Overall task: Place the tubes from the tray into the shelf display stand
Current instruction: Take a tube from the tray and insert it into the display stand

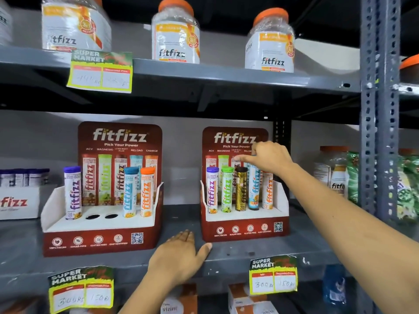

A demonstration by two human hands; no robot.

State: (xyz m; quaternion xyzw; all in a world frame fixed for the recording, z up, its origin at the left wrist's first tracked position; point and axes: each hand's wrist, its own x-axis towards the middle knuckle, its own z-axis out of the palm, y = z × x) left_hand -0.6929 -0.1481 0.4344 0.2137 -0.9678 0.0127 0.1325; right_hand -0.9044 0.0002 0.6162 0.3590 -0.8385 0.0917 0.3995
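Two red fitfizz display stands sit on the middle shelf. The right stand (247, 230) holds several upright tubes: purple (212, 191), green (226, 189), gold (240, 189), blue (254, 191) and orange (268, 191). My right hand (269, 158) reaches over them, its fingers closed on the top of the blue tube. The left stand (99, 241) carries a purple tube (73, 193), a blue tube (130, 192) and an orange tube (147, 192), with two empty holes (102, 216) between them. My left hand (181, 254) rests flat and open on the shelf edge between the stands.
Large orange-lidded fitfizz jars (175, 35) stand on the upper shelf. A white fitfizz box (18, 202) with purple-capped tubes sits at far left. A grey perforated upright (378, 105) rises at right, with jars and green packets beside it. Price tags (273, 275) hang on the shelf edges.
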